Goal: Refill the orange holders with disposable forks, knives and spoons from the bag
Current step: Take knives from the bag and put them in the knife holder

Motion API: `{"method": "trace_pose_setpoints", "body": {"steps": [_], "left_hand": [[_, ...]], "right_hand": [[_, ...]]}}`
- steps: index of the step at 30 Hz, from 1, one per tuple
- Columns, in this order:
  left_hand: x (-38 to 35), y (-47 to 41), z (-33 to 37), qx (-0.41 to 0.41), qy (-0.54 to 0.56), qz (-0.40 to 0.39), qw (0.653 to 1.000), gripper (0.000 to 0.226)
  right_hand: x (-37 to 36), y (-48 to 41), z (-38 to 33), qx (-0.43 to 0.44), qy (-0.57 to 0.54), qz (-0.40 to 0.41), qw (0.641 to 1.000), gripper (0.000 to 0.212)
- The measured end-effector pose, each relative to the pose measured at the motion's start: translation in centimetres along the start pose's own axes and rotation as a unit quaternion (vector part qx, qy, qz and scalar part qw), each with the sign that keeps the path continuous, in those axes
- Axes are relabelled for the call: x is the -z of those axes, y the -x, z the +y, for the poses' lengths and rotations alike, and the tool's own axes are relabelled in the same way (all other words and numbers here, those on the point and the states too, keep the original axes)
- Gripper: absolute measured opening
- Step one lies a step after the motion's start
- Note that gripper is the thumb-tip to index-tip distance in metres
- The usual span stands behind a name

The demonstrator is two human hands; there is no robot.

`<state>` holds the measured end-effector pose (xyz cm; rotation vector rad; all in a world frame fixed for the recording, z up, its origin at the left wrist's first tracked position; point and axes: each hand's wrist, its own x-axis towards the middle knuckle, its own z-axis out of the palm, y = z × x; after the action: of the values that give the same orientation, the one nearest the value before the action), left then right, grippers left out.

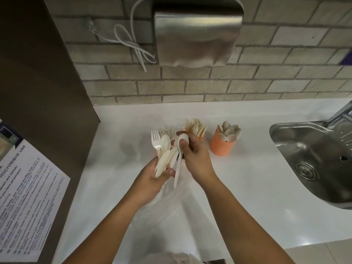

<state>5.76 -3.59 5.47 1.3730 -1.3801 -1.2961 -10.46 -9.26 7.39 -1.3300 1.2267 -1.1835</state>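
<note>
My left hand (155, 177) grips a mixed bundle of cream disposable cutlery (162, 152), a fork and spoons fanned upward. My right hand (194, 155) pinches a few spoons (180, 149) by their bowls, handles hanging down. Behind my hands stands an orange holder of forks (167, 131), mostly hidden. An orange holder of knives (196, 126) is just beyond my right hand. To the right stands an orange holder of spoons (223, 143). A clear plastic bag (162, 206) lies on the counter under my forearms.
The white counter (238, 178) ends at a steel sink (314, 159) on the right, with a tap at the far right edge. A dark cabinet side with a microwave notice (28, 197) stands on the left. A steel dispenser (196, 33) hangs on the brick wall.
</note>
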Motion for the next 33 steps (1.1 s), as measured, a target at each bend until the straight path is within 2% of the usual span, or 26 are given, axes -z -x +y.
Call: {"method": "trace_pose_setpoints", "body": {"steps": [3, 5, 8, 11, 18, 23, 27, 30, 33], "left_hand": [[-0.2, -0.2, 0.5, -0.017, -0.026, -0.015, 0.999, 0.020], [-0.4, -0.2, 0.8, -0.015, -0.009, -0.035, 0.999, 0.027], [-0.6, -0.7, 0.7, 0.013, 0.041, -0.021, 0.999, 0.019], [-0.5, -1.5, 0.4, 0.019, 0.040, -0.017, 0.999, 0.013], [-0.6, -2.4, 0.2, 0.018, 0.018, -0.018, 1.000, 0.007], [-0.9, -2.8, 0.4, 0.017, 0.014, -0.019, 1.000, 0.014], [-1.3, -3.0, 0.5, 0.027, 0.009, -0.019, 0.999, 0.023], [-1.5, -3.1, 0.3, 0.029, 0.010, -0.024, 0.999, 0.018], [-1.6, -3.2, 0.1, 0.030, 0.003, -0.026, 0.999, 0.011]], "right_hand": [[1.4, -0.1, -0.4, -0.006, -0.017, -0.053, 0.998, 0.017], [2.4, -0.5, -0.6, -0.005, -0.025, -0.038, 0.999, 0.015], [4.0, -1.8, -1.2, 0.018, -0.011, 0.046, 0.999, 0.013], [6.6, -3.6, -2.1, 0.052, 0.049, 0.134, 0.988, 0.014], [13.3, -8.2, -4.0, 0.153, 0.147, 0.244, 0.946, 0.019], [15.4, -9.8, -1.8, 0.178, 0.217, 0.227, 0.933, 0.017], [16.2, -9.8, 0.9, 0.188, 0.280, 0.172, 0.925, 0.020], [16.6, -9.8, 3.1, 0.188, 0.400, 0.139, 0.886, 0.027], [16.9, -9.7, 4.9, 0.149, 0.561, 0.122, 0.805, 0.029]]}}
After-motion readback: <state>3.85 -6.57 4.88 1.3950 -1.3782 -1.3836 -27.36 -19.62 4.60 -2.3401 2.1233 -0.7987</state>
